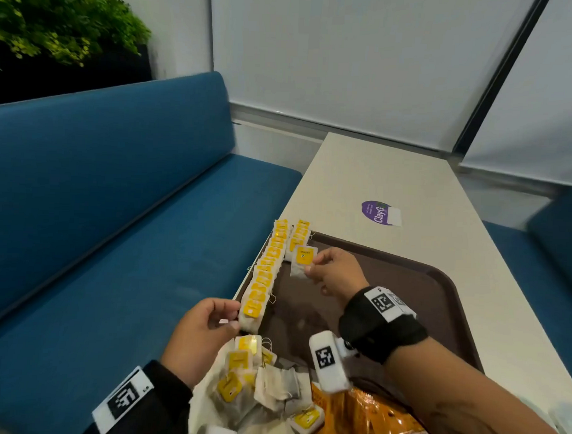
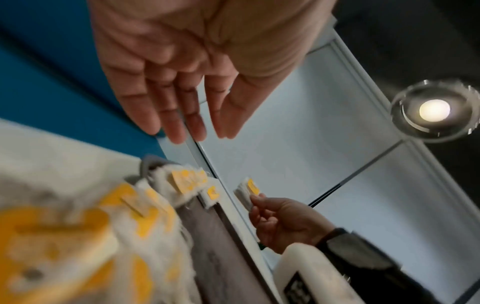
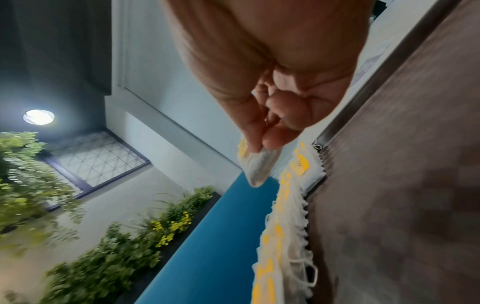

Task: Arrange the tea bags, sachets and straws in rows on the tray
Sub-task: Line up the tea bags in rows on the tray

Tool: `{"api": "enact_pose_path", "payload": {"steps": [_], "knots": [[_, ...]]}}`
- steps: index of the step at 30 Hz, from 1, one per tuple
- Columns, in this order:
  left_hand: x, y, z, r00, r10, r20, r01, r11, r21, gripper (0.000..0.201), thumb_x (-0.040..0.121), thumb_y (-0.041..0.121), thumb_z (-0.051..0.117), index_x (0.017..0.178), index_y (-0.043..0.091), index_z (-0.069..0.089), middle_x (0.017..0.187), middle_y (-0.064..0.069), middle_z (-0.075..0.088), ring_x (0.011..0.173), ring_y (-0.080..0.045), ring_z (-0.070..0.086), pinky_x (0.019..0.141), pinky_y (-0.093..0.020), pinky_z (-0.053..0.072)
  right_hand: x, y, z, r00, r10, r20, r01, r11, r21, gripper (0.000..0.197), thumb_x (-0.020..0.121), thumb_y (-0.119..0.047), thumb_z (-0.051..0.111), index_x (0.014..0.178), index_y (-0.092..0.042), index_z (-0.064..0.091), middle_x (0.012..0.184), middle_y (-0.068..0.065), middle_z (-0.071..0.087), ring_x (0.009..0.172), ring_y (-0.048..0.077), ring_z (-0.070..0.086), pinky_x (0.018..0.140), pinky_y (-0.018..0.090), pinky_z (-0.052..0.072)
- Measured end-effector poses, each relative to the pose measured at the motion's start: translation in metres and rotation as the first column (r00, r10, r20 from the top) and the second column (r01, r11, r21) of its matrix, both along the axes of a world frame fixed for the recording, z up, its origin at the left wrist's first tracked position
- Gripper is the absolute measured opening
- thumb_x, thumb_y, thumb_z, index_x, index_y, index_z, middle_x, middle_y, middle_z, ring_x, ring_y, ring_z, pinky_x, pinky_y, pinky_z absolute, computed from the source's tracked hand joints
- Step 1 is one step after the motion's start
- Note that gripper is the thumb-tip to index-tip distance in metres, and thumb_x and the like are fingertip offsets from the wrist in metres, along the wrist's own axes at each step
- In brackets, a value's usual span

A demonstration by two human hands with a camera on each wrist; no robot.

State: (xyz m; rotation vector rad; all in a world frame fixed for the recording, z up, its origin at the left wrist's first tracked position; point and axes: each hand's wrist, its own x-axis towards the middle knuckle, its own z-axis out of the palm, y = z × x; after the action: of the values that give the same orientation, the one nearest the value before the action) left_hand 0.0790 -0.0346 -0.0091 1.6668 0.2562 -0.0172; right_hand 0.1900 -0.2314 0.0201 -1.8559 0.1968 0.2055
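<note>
A brown tray [image 1: 406,287] lies on the white table [image 1: 378,175]. A long row of yellow-tagged tea bags [image 1: 269,268] runs along the tray's left edge, and a short second row [image 1: 299,234] starts at the far end beside it. My right hand [image 1: 310,265] pinches one tea bag [image 1: 302,257] between thumb and forefinger just above the near end of the short row; the right wrist view shows that pinch on the tea bag [image 3: 257,166]. My left hand [image 1: 231,316] hovers at the near end of the long row, its fingers [image 2: 176,131] straight and holding nothing.
A loose pile of tea bags [image 1: 254,379] and orange sachets [image 1: 361,420] fills the tray's near end. A blue bench [image 1: 114,209] runs along the table's left side. A purple sticker [image 1: 380,212] sits on the table beyond the tray.
</note>
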Motion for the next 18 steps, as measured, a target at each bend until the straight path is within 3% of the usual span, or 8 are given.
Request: {"api": "enact_pose_path", "payload": {"steps": [3, 7, 9, 12, 15, 18], "knots": [[0.011, 0.013, -0.017, 0.996, -0.038, -0.076, 0.053, 0.975, 0.215, 0.025, 0.087, 0.001, 0.058, 0.093, 0.025, 0.06, 0.096, 0.0, 0.064, 0.087, -0.019, 0.061, 0.071, -0.026, 0.046, 0.03, 0.007, -0.016, 0.998, -0.029, -0.057, 0.027, 0.999, -0.033, 0.027, 0.082, 0.009, 0.061, 0.073, -0.014, 0.049, 0.067, 0.01, 0.058, 0.051, 0.015, 0.049, 0.041, 0.022, 0.032], [0.02, 0.017, -0.034, 0.972, -0.122, -0.199, 0.184, 0.927, 0.327, 0.03, 0.089, 0.011, 0.059, 0.116, 0.023, 0.059, 0.109, -0.005, 0.062, 0.102, -0.022, 0.059, 0.082, -0.028, 0.046, 0.063, 0.014, -0.033, 0.99, -0.055, -0.13, 0.04, 0.993, -0.11, 0.029, 0.08, 0.008, 0.062, 0.067, -0.015, 0.05, 0.075, 0.013, 0.059, 0.07, 0.027, 0.057, 0.046, 0.026, 0.036], [0.022, 0.014, -0.036, 0.965, -0.152, -0.213, 0.22, 0.912, 0.345, 0.032, 0.09, 0.01, 0.058, 0.12, 0.021, 0.057, 0.114, 0.001, 0.055, 0.107, -0.018, 0.054, 0.087, -0.024, 0.041, 0.073, 0.015, -0.036, 0.984, -0.037, -0.172, 0.01, 0.988, -0.157, 0.029, 0.082, 0.005, 0.063, 0.066, -0.016, 0.05, 0.069, 0.009, 0.058, 0.067, 0.024, 0.06, 0.046, 0.026, 0.039], [0.025, 0.012, -0.037, 0.961, -0.175, -0.216, 0.243, 0.906, 0.346, 0.037, 0.09, 0.006, 0.057, 0.126, 0.012, 0.055, 0.123, 0.006, 0.044, 0.113, -0.019, 0.051, 0.097, -0.027, 0.041, 0.081, 0.017, -0.039, 0.985, -0.006, -0.173, -0.032, 0.976, -0.215, 0.025, 0.085, -0.004, 0.062, 0.068, -0.02, 0.053, 0.063, 0.0, 0.056, 0.039, 0.005, 0.055, 0.04, 0.018, 0.043], [0.026, 0.012, -0.037, 0.958, -0.179, -0.222, 0.251, 0.901, 0.354, 0.039, 0.09, 0.006, 0.057, 0.128, 0.01, 0.054, 0.126, 0.006, 0.043, 0.119, -0.019, 0.049, 0.106, -0.033, 0.038, 0.087, 0.02, -0.044, 0.991, 0.011, -0.137, -0.049, 0.959, -0.279, 0.024, 0.087, -0.006, 0.059, 0.068, -0.019, 0.053, 0.065, 0.0, 0.057, 0.051, 0.01, 0.055, 0.05, 0.019, 0.048], [0.026, 0.012, -0.037, 0.961, -0.171, -0.219, 0.239, 0.909, 0.34, 0.038, 0.09, 0.006, 0.057, 0.128, 0.011, 0.054, 0.129, 0.005, 0.044, 0.118, -0.018, 0.049, 0.105, -0.032, 0.039, 0.094, 0.027, -0.046, 0.99, 0.017, -0.138, -0.062, 0.942, -0.331, 0.024, 0.087, -0.006, 0.058, 0.067, -0.018, 0.052, 0.068, 0.003, 0.058, 0.057, 0.015, 0.056, 0.06, 0.025, 0.052]]}}
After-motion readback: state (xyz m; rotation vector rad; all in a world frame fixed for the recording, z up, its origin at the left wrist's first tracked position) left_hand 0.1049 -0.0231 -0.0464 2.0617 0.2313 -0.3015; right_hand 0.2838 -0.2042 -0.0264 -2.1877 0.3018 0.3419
